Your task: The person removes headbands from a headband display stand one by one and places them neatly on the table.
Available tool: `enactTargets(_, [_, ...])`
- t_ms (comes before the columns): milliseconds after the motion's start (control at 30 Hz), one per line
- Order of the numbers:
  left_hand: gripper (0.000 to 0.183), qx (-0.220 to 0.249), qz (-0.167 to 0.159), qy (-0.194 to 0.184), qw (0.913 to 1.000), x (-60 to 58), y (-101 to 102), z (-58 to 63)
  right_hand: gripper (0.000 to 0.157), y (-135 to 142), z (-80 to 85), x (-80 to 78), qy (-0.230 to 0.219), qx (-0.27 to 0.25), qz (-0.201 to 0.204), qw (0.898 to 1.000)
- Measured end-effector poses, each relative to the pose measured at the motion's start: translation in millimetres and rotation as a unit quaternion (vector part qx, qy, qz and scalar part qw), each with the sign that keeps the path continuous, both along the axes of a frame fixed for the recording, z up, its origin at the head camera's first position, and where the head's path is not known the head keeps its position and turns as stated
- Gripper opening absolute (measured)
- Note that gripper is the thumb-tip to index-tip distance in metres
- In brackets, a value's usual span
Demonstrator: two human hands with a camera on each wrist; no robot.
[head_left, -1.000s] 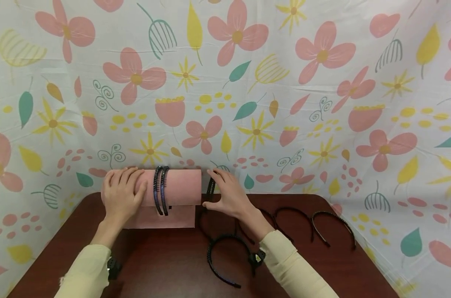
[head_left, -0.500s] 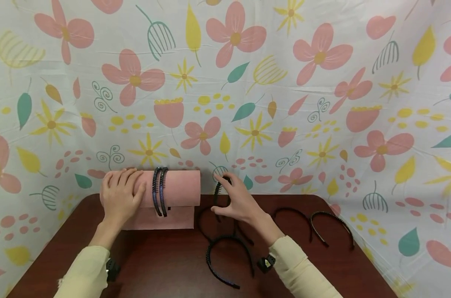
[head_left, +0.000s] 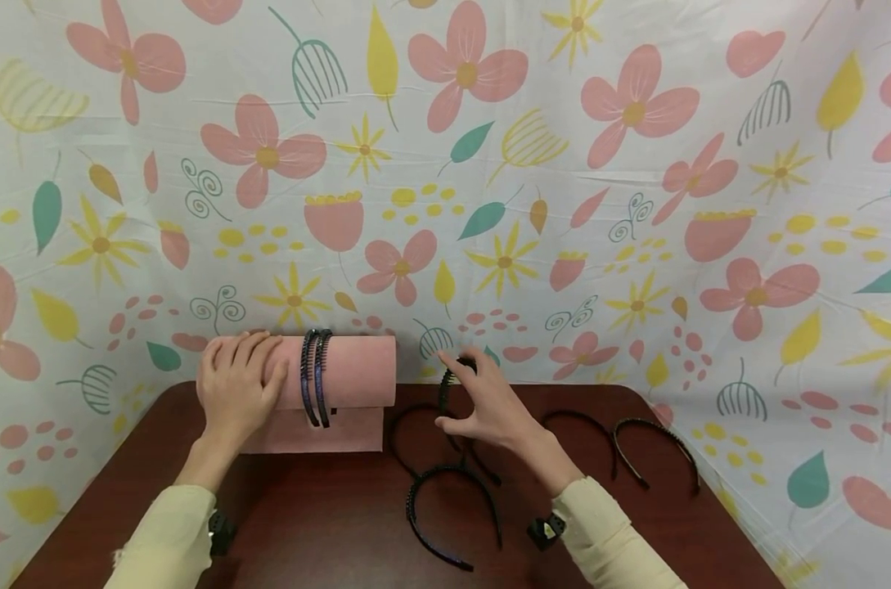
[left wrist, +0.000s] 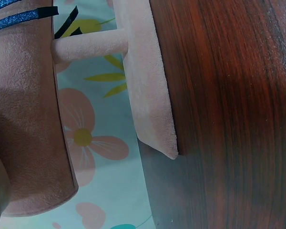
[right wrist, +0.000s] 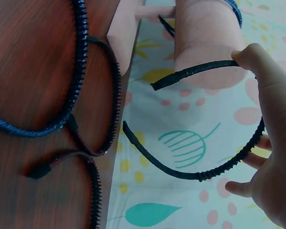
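Observation:
A pink padded headband holder (head_left: pixel 364 368), a horizontal roll on a flat base, stands at the table's back left. My left hand (head_left: pixel 235 384) rests on the roll's left end, fingers laid over its top. Two dark blue toothed headbands (head_left: pixel 315 380) sit side by side around the roll's middle. Right of the roll, my right hand (head_left: pixel 492 405) holds a black toothed headband (right wrist: pixel 217 171) in the air. In the right wrist view, its open ends point toward the roll and table, with the thumb against one side and fingertips partly hidden behind the other.
Several headbands lie on the dark red wooden table (head_left: pixel 305 523): a blue-black one (head_left: pixel 452 470) in front, others partly overlapping behind it, a dark one (head_left: pixel 581 415) and a lighter-edged one (head_left: pixel 659 423) at right. A flower-printed cloth (head_left: pixel 445 204) hangs behind.
My right hand has moved rightward with the black headband, away from the roll's right end. The left hand and the two headbands on the roll have kept their places.

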State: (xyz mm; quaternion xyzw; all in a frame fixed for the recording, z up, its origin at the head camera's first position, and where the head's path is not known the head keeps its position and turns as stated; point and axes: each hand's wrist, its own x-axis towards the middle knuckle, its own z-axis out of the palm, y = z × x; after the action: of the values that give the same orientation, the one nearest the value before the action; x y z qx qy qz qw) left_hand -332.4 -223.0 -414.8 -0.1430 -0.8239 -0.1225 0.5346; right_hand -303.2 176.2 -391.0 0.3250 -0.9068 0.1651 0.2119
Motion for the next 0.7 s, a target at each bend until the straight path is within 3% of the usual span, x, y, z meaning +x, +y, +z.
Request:
enactTargets(200, [0.048,0.011,-0.007,0.023,0.9996,-1.7,2,0.1,0.095,10,-1.4,8.0,-0.033,-0.013,0.0,0.999])
enactTargets(333, [0.047,0.01,-0.006,0.019,0.9997,-1.5,1,0.1,0.092,19,-5.1,12.3,-0.056,-0.017,-0.007,0.998])
enactTargets(700, [0.049,0.013,-0.006,0.027,0.9995,-3.0,2,-0.1,0.089,40,-14.2,21.2,-0.065,-0.002,-0.028,0.998])
